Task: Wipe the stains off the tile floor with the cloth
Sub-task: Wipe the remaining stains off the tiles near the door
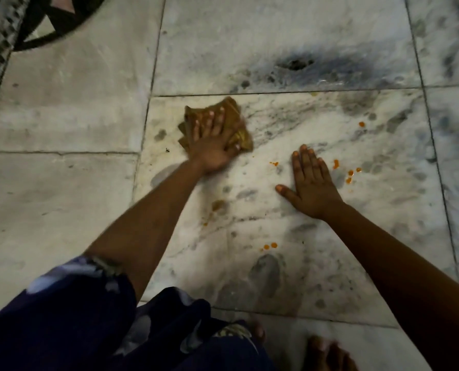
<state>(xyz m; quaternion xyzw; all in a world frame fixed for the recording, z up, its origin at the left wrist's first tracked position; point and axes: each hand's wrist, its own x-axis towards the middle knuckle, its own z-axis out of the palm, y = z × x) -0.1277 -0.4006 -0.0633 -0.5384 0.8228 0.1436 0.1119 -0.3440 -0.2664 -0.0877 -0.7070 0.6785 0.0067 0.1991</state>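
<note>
A folded brown-yellow cloth [239,132] lies on the white marble tile floor [356,210], near the top left corner of the central tile. My left hand [213,141] presses flat on it, fingers straight and spread. Flat on the bare tile to the right rests my right hand [310,184], fingers straight, holding nothing. Small orange stains dot the tile: a cluster [350,172] just right of my right hand, one drop [361,124] farther up, a pair [270,246] closer to me, and a brownish smear [217,204] below the cloth.
A dark grey smudge [297,62] marks the tile beyond the cloth. A patterned black-and-white rug or inlay [35,22] sits at the top left. My bare feet [327,352] and dark blue patterned clothing [89,317] fill the bottom edge.
</note>
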